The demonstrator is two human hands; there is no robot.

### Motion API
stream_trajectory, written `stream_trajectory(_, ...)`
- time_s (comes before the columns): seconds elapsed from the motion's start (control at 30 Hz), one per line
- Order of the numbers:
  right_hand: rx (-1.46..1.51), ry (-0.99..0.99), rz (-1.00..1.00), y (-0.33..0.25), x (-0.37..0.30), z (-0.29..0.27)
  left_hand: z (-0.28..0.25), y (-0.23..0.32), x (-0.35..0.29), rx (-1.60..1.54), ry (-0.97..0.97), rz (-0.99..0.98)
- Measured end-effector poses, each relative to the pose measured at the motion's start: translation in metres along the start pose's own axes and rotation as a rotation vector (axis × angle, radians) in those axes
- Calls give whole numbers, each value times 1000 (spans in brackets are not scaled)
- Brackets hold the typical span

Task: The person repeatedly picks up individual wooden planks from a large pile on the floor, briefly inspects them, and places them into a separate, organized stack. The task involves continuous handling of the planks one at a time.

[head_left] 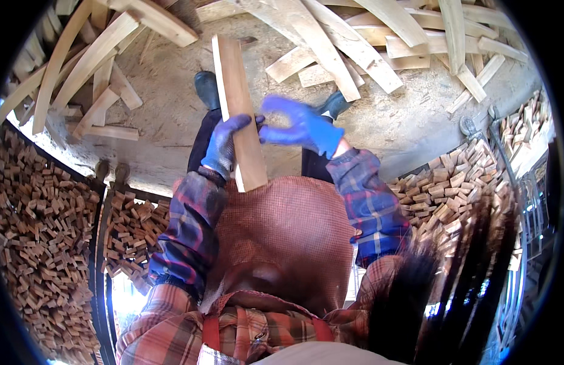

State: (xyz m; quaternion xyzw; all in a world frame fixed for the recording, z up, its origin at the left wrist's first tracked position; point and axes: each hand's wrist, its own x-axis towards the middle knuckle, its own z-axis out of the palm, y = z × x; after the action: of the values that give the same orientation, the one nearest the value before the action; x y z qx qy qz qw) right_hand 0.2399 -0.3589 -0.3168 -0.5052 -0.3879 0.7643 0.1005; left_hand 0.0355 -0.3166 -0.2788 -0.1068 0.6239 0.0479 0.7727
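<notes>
A flat, pale wooden board [238,85] stands out in front of my apron, its near end close to the apron's upper edge. My left hand [223,143], in a purple-blue glove, is closed around the board's left side, with the thumb lying across its face. Just right of the board is my right hand [303,126], in a blue glove and blurred by motion. Its thumb and fingers are apart in a curved shape. The thumb tip comes close to the board's right edge; whether it touches cannot be made out. No object shows in that hand.
Loose wooden boards [336,45] lie heaped across the floor ahead, with more boards [102,79] at the far left. Stacked wood pieces fill a large pile [41,243] at left and another pile [449,182] at right. A reddish-brown apron [282,225] covers my lap.
</notes>
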Motion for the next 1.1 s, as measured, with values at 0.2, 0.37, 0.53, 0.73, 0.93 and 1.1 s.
stream_trajectory(0.2,-961,863,633,117,27,-75,28,-35,19,-66,76,2)
stream_trajectory(0.37,-955,751,476,124,22,-97,48,-14,6,4,214,375)
stream_trajectory(0.53,-608,879,-32,111,27,-42,47,-25,6,6,331,796)
stream_trajectory(0.73,-560,1015,-465,54,114,-63,45,-17,6,119,403,792)
stream_trajectory(0.93,-1079,814,187,87,72,-172,30,-30,6,3,319,656)
stream_trajectory(1.1,-907,527,74,80,80,-138,32,-29,4,-7,319,643)
